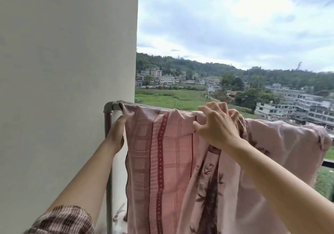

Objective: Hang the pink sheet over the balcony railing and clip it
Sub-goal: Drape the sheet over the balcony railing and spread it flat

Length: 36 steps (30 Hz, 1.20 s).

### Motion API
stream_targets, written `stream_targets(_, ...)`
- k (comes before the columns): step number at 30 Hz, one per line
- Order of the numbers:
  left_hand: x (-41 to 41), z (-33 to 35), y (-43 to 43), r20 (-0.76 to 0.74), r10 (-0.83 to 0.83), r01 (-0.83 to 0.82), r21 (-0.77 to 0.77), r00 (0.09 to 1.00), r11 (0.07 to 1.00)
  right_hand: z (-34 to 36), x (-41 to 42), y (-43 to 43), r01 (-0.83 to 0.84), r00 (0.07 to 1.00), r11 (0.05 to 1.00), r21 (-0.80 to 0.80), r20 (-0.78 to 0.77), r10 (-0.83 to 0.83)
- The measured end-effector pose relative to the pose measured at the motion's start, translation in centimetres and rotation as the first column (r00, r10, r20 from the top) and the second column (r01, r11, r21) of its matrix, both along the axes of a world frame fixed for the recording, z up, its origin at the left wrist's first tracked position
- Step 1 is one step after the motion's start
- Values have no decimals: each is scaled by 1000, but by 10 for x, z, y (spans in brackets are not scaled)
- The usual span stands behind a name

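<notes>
The pink sheet, with dark red stripes and a floral band, hangs draped over the grey metal balcony railing. My left hand pinches the sheet's left edge just below the rail's corner. My right hand grips a bunched fold of the sheet on top of the rail, further right. Right of that hand the cloth lies loosely heaped over the rail. No clip is visible.
A plain white wall stands close on the left, against the railing's upright post. Beyond the rail is open air, with fields, houses and hills far below. A dark lower rail shows at the right edge.
</notes>
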State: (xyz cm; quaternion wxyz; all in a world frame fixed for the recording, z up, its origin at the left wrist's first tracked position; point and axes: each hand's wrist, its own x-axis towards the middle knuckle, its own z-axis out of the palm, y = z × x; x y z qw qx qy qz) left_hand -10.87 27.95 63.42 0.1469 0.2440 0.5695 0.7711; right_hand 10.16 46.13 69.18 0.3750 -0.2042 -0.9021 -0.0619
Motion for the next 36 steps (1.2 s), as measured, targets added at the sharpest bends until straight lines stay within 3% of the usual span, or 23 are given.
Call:
stream_targets(2,-3,-1,5,-26,53,-53,-13,998,999,-3,-5,-1,53,994,998,43,91,-57)
stream_targets(4,-15,-3,3,-154,177,-190,-76,972,979,-6,-6,3,74,989,990,118,121,-88)
stream_targets(6,-26,5,-3,-352,337,-398,-116,873,910,-5,-3,11,78,990,985,152,103,-94)
stream_targets(8,-37,20,-7,-466,474,-561,-59,747,826,1,-1,19,109,991,978,178,61,-122)
stream_targets(13,-60,34,-6,-496,706,-826,-45,506,561,9,19,44,236,972,957,170,-37,-233)
stream_targets(15,-64,25,0,-506,721,-856,-72,473,511,1,28,47,190,981,973,129,-67,-183)
stream_targets(18,-50,22,14,-397,808,-900,-156,435,408,-13,35,44,-22,997,991,133,-70,32)
stream_targets(20,-24,23,27,-431,825,-928,-107,367,357,-15,43,46,-153,976,986,69,-149,161)
stream_targets(22,9,18,48,-587,730,-897,13,351,442,-14,53,51,-202,945,979,16,-258,200)
stream_targets(24,48,12,76,-731,574,-783,87,370,616,-12,67,60,-203,919,979,-8,-347,187)
stream_targets(26,91,11,105,-814,418,-644,73,403,762,-13,85,73,-174,900,985,-17,-408,152)
stream_targets(28,136,14,128,-870,296,-525,51,395,850,-16,110,90,-126,876,991,-55,-474,85)
stream_targets(32,224,22,160,-959,159,-407,51,235,912,-17,167,130,-56,797,989,-138,-603,-39)
stream_targets(34,264,19,176,-982,97,-391,26,163,920,-14,193,152,-42,859,982,-185,-509,-59)
stream_targets(36,300,11,197,-988,39,-400,-24,148,916,-10,216,175,-90,956,963,-254,-293,12)
